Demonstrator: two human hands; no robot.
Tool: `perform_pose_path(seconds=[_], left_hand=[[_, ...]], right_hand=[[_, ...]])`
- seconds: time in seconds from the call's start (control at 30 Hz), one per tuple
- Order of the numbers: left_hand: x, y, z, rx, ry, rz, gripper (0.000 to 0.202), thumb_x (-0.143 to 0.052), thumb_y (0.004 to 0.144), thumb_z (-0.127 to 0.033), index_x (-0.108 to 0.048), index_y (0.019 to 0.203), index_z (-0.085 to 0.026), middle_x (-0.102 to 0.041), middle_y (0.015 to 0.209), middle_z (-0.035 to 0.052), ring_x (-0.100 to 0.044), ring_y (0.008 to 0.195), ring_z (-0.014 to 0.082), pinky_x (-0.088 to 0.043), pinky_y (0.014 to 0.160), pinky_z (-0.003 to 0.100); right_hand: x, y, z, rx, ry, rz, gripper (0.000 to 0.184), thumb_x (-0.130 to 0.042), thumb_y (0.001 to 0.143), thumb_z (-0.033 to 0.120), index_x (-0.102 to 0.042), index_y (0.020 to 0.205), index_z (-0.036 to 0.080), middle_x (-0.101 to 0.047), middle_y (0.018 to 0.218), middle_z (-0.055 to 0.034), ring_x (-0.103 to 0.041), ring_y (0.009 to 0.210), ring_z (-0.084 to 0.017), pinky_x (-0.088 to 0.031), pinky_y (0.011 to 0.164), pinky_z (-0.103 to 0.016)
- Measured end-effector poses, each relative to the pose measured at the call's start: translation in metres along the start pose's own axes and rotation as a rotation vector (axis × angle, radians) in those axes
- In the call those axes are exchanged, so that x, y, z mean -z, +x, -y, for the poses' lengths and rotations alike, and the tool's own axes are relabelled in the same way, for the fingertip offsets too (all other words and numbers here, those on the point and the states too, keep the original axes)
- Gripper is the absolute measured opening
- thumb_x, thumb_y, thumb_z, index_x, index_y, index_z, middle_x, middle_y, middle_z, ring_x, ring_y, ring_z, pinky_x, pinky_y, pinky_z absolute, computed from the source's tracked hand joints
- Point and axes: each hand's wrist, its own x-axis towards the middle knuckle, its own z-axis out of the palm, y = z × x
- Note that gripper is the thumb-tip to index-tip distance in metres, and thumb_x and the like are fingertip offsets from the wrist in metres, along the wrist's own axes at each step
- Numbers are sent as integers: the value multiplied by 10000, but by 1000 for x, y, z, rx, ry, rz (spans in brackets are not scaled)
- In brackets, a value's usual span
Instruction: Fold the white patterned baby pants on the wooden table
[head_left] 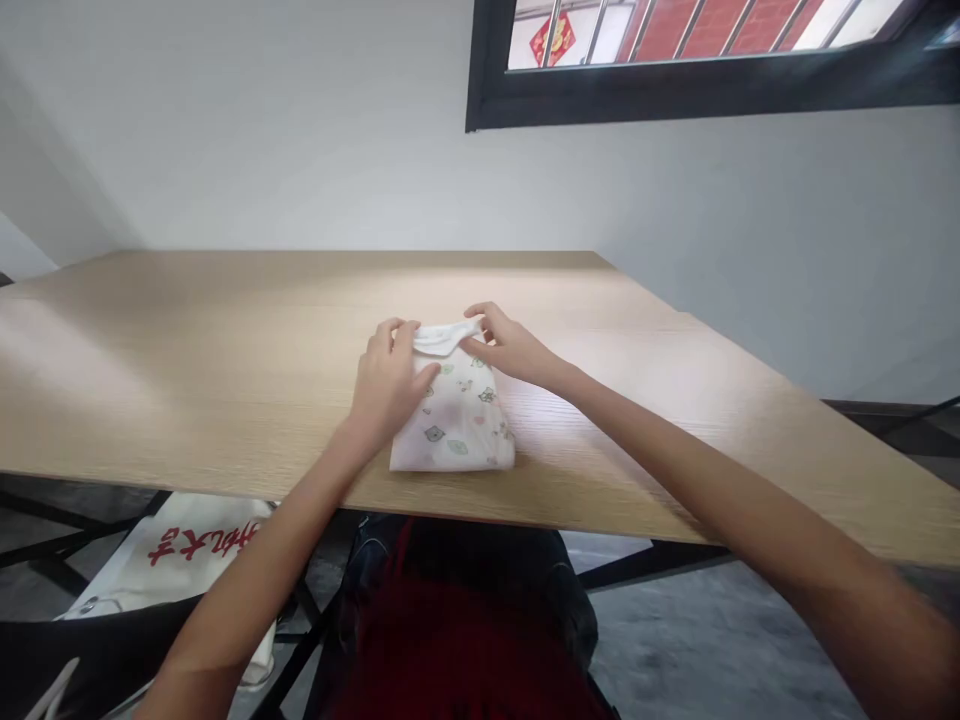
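A small white cloth (459, 425) printed with little leaf and flower shapes lies folded into a rectangle near the front edge of a light wooden table (225, 350). My left hand (390, 385) rests on the cloth's left side and pinches its far white hem between thumb and fingers. My right hand (506, 342) grips the same hem from the right, fingers closed on the fabric. The hem is lifted slightly off the folded stack.
A white tote bag (180, 560) with red characters sits on the floor under the table at the left, beside black table legs. A white wall stands close behind, with a dark-framed window (705, 60) at the upper right.
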Motion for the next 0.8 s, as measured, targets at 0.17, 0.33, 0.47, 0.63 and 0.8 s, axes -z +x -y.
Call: perform_pose_path(seconds=[0.17,0.33,0.47,0.63,0.8], left_hand=[[-18,-31,2,-166,111,307,339,-446,894,-257,-472,1223,-181,-447,1330,98,-417,1207,241,-334,992,402],[-4,-49,9,-184,8,513,422,-297,948,-415,-467,1254,-180,-438,1354,74,-385,1242,214,-296,1031,383],[10,-58,20,-173,-43,645,733,-403,819,-655,-276,1395,-221,-226,1476,61,-205,1347,244,-163,1101,428],[18,-82,18,-228,-62,666,1004,-625,646,-671,-165,1429,-243,-188,1487,66,-181,1353,270,-155,1107,453],[21,-92,2,-268,-113,583,477,-615,817,-326,-472,1270,-361,-380,1390,34,-360,1240,256,-348,1007,416]], right_hand=[[-31,25,-32,181,-285,64,603,-536,832,391,-287,1359,239,-412,1269,-136,-449,1089,-313,-397,858,-421],[-27,53,-36,-116,-341,43,529,-397,906,325,-260,1388,156,-591,980,-129,-551,858,-273,-422,767,-379],[-14,38,-29,142,-413,-112,401,-350,880,180,-456,1265,137,-544,1139,-130,-488,1025,-270,-376,873,-390],[-15,-50,-12,538,-271,175,293,-439,894,313,-584,1107,175,-571,1126,-106,-495,1057,-244,-386,915,-412],[-16,-126,1,437,-206,163,563,-660,726,300,-490,1235,134,-481,1255,-145,-406,1190,-280,-367,989,-434]])
